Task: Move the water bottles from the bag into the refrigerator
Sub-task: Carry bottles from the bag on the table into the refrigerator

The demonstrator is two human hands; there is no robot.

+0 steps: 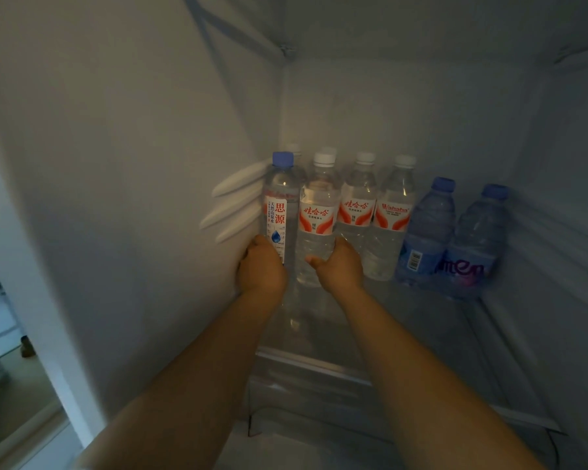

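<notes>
Both my arms reach deep into the refrigerator. My left hand point(261, 266) grips the lower part of a tall bottle with a blue cap and white label point(279, 201), standing at the far left of the glass shelf point(347, 320). My right hand point(340, 262) grips the base of a white-capped bottle with a red label point(318, 212) just beside it. Two more red-label bottles point(375, 208) stand to the right, then two short blue bottles point(452, 239). More caps show behind the front row. The bag is out of view.
The refrigerator's left wall point(150, 198) has moulded shelf ribs point(238, 198) close to the blue-capped bottle. The right wall point(557, 232) lies beyond the blue bottles. A shelf front edge point(313, 364) crosses under my forearms. Room floor shows at the lower left.
</notes>
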